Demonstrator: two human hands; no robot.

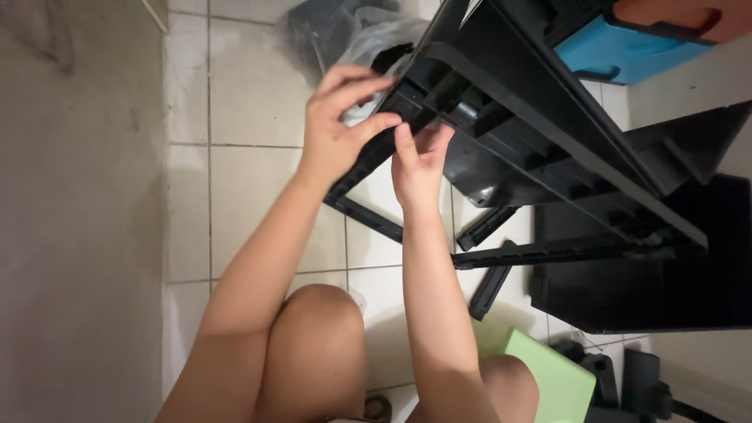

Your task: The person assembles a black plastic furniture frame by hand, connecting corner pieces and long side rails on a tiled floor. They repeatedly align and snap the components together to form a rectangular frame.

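Clearly both hands meet at the near corner of a large black plastic frame [540, 133], which leans tilted over the white tiled floor [251, 188], so that its ribbed underside faces the camera and the corner comes within easy reach. The left hand [333, 129] curls over the corner's edge, thumb and fingers clamped on the plastic as if to steady it; the right hand [419, 168] comes up from below, fingertips pressed against the same corner, though whether it grips a small part there I cannot tell, since its palm faces away. Loose black strips [489, 286] lie on the tiles under the frame. A blue bin [619, 55] is cut off at the top edge, and a green panel [556, 384] is half hidden by the right forearm. A crumpled clear bag [376, 39] beyond the hands is hard to read.
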